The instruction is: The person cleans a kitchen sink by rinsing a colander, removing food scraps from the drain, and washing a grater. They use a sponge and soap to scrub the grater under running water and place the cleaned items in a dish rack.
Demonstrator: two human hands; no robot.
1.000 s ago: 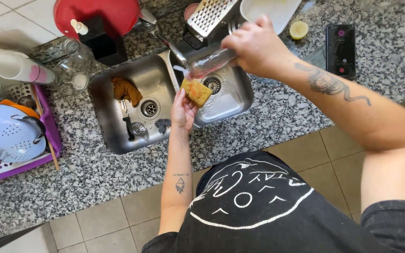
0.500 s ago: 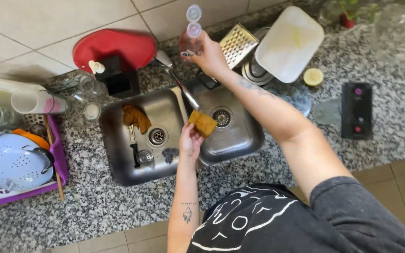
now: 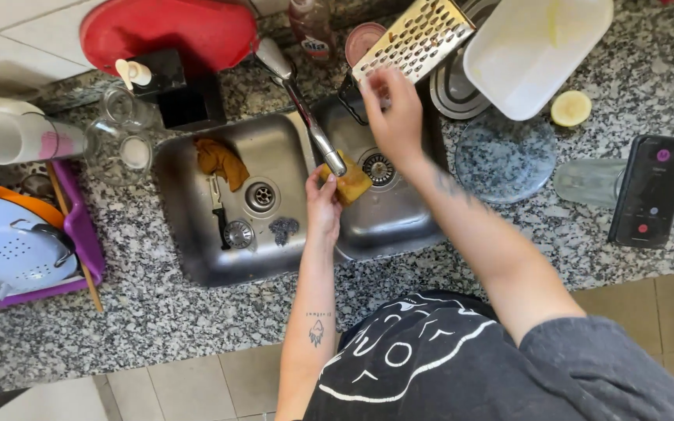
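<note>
My left hand holds a yellow sponge over the right basin of a steel double sink, just under the spout of the faucet. Above that basin, my right hand hovers with loose fingers and nothing in it, just below a metal grater that leans on the sink's back edge. A brown soap bottle stands behind the faucet. In the left basin lie a brown cloth, a knife and a drain plug.
On the granite counter, a red tray, a black box, glass jars and a white cup stand left. A purple rack holds a blue colander. Right: white tub, lemon half, phone, glass.
My right hand held the bottle up at the back half a second ago; now the bottle stands behind the faucet and the hand is lower, over the right basin. The view has moved closer.
</note>
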